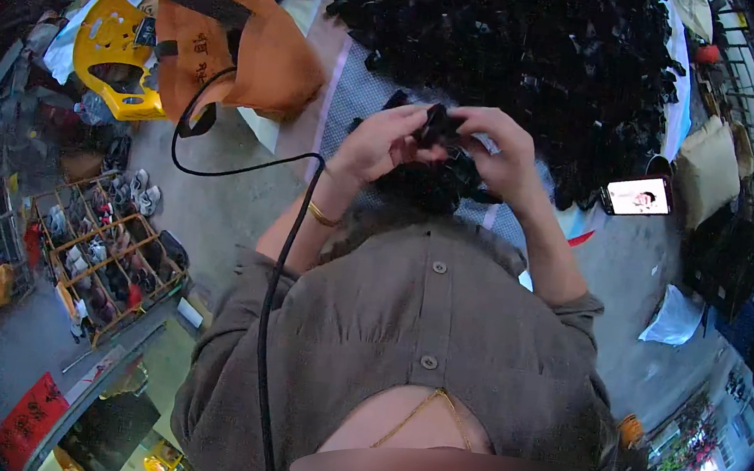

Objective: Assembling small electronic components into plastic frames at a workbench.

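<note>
Apparently mid-manipulation, the left hand (382, 144) pinches a small black piece (434, 127) by the near edge of the black pile (527, 57); the right hand (500, 153) curls beside it, grip unclear. Next probably needs steady fingertips.

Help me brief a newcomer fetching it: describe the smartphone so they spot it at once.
Start from the big heap of black pieces at the top. Just past its lower right corner, to the right of the person's right hand, is the smartphone. Its brightly lit screen sets it apart from the dark heap and the beige sack beside it.
</note>
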### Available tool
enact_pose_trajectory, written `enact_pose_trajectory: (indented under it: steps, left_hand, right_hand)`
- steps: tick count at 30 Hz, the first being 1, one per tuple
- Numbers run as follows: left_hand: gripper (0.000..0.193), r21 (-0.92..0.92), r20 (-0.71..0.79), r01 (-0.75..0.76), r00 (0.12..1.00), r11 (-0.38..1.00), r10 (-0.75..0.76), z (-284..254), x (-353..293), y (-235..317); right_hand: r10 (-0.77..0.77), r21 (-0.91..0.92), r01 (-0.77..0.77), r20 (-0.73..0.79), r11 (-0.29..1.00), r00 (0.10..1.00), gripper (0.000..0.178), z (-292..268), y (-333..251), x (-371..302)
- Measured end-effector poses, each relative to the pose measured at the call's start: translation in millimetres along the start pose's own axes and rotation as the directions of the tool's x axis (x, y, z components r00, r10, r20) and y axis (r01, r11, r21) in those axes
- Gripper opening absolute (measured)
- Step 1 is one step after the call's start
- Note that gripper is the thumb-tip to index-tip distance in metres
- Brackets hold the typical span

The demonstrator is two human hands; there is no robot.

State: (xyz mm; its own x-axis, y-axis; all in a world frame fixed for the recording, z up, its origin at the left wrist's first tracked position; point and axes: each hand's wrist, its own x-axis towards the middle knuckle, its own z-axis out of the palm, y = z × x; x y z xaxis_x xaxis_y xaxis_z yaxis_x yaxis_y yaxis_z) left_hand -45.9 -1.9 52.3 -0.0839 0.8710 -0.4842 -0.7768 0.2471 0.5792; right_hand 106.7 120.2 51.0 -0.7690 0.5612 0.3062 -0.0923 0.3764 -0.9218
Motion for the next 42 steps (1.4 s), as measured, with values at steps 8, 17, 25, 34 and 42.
enact_pose_trajectory:
  steps: [8,17,25,34,42]
  left_hand:
    - [0.032,0.286,0.075,0.207,0.969,0.936,-0.237,-7.1,-13.3,0.2]
    - [0.029,0.724,0.06,0.03,0.992,0.689,-0.107,9.1,-26.1,-2.0]
    - [0.028,0.911,0.018,-0.088,0.984,0.402,0.175,-26.2,-12.8,-20.7]
    - [0.032,0.963,0.198,-0.252,0.904,0.099,0.378,-54.4,27.3,-25.5]
    - [0.037,0.999,-0.016,0.048,0.575,-0.014,0.818,-86.8,84.5,-17.4]
  right_hand:
    - [-0.122,-0.391,0.264,0.352,0.882,0.928,0.037,-8.7,-30.5,-7.9]
    - [-0.129,-0.426,0.267,0.326,0.864,0.937,0.044,5.5,-31.1,-20.3]
    - [0.155,-0.122,-0.15,0.036,0.981,0.987,0.028,-21.0,17.2,12.0]
    - [-0.142,-0.684,-0.203,-0.413,0.701,0.9,0.034,-96.3,109.0,152.5]
    - [0.03,-0.698,-0.428,-0.504,0.574,0.863,0.044,-84.9,84.9,190.2]
